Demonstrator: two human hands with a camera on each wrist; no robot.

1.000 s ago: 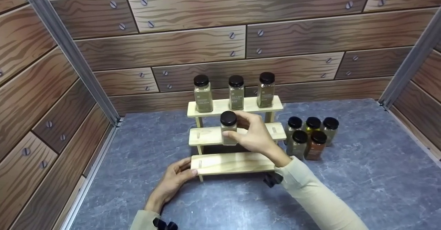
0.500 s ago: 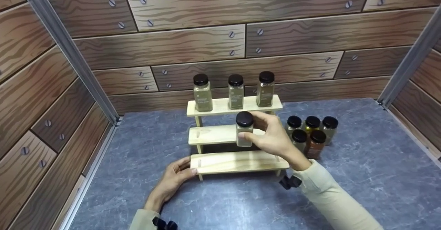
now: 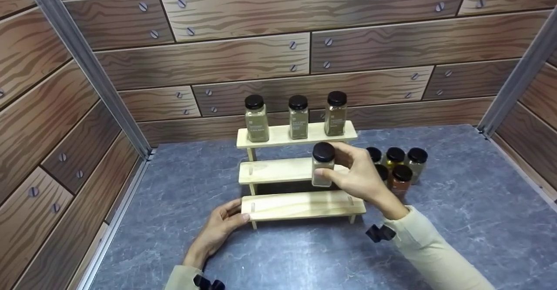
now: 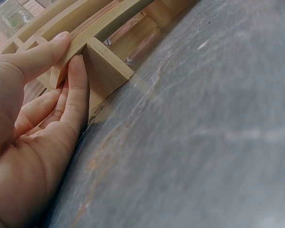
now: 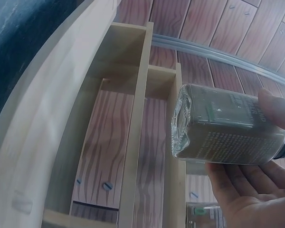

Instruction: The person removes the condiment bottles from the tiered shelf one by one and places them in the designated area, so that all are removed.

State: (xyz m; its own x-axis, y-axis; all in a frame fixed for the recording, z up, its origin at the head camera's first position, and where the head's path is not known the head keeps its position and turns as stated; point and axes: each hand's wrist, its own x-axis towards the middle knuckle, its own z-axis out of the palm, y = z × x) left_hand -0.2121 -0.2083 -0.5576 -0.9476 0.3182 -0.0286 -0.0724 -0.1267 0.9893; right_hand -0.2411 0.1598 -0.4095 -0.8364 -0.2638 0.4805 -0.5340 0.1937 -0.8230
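Observation:
A three-step wooden spice rack (image 3: pixel 278 207) stands on the blue-grey table in the head view. My left hand (image 3: pixel 219 227) pinches the left end of its lowest step, thumb on top and fingers beneath, as the left wrist view also shows at the rack's edge (image 4: pixel 107 71). Upright in my right hand (image 3: pixel 363 177) is a black-capped glass spice jar (image 3: pixel 323 168), held between thumb and fingers in front of the middle step's right half. The right wrist view shows the jar's glass base (image 5: pixel 180 126) and printed side, with the rack's boards (image 5: pixel 138 128) beside it.
Three spice jars stand spaced along the top step: left (image 3: pixel 257 122), middle (image 3: pixel 299 120) and right (image 3: pixel 336 118). Right of the rack, several more jars are grouped on the table, one with reddish contents (image 3: pixel 399 183). A wood-print wall (image 3: pixel 261 59) rises behind.
My right hand has carried the jar rightward along the middle step, from near its centre to its right half. The left hand keeps its place on the lowest step.

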